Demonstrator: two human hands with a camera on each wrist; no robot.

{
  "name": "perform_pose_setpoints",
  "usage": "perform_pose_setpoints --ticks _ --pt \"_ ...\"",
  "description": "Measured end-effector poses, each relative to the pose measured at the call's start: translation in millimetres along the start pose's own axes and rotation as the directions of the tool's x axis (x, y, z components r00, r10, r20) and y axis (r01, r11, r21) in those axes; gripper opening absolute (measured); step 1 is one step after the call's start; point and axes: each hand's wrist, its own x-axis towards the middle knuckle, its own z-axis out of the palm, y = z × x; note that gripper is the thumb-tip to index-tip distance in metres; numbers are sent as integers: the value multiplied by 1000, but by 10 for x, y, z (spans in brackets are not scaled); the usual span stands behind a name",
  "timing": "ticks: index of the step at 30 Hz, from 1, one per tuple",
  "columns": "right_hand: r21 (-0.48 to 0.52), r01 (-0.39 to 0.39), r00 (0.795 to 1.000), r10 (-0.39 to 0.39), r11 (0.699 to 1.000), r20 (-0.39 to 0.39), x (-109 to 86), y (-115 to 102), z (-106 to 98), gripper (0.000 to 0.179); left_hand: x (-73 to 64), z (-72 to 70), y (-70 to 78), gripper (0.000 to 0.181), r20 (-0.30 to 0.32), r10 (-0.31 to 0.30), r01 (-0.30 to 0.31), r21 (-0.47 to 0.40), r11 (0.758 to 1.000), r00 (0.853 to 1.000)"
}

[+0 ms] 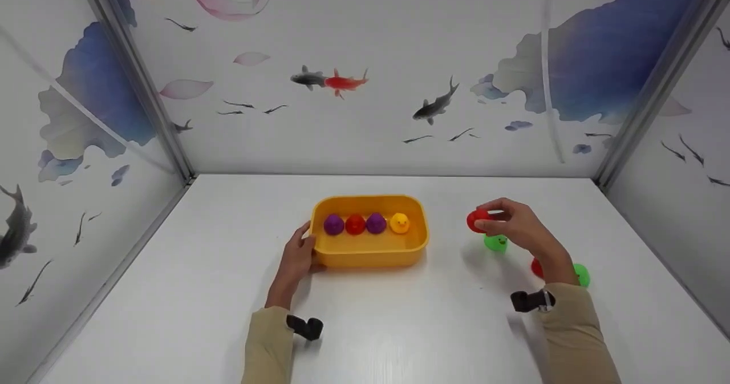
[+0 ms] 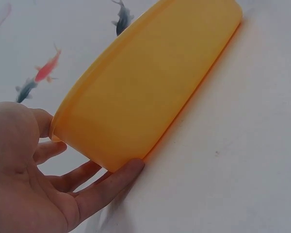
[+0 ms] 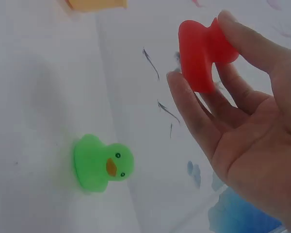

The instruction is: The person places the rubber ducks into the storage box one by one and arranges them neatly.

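My left hand [image 1: 297, 255] holds the left end of a yellow plastic tub [image 1: 370, 260], its thumb at the rim and its fingers against the end wall in the left wrist view. In the tub, a purple toy [image 1: 333, 225], a red toy [image 1: 355, 224], another purple toy [image 1: 376, 223] and a yellow rubber duck [image 1: 400, 223] stand in a row. To the right of the tub, my right hand [image 1: 516, 224] pinches a red rubber duck [image 3: 199, 56] between thumb and fingertips, above the table. Below it stands a green rubber duck [image 3: 99, 162].
Another green duck [image 1: 582, 274] and a red toy [image 1: 536, 267] are partly hidden by my right wrist. The white table [image 1: 422, 327] is enclosed by printed panels [image 1: 365, 133] at the back and sides.
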Motion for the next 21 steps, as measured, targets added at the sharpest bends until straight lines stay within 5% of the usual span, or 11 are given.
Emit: perform_pose_setpoints --ticks 9,21 --pt "90 58 998 -60 994 23 118 -120 196 62 37 11 47 53 10 -3 3 -14 1000 1000" --pt "102 -32 993 20 994 117 298 -397 448 57 -7 -22 -1 53 9 4 -4 -3 1000 1000"
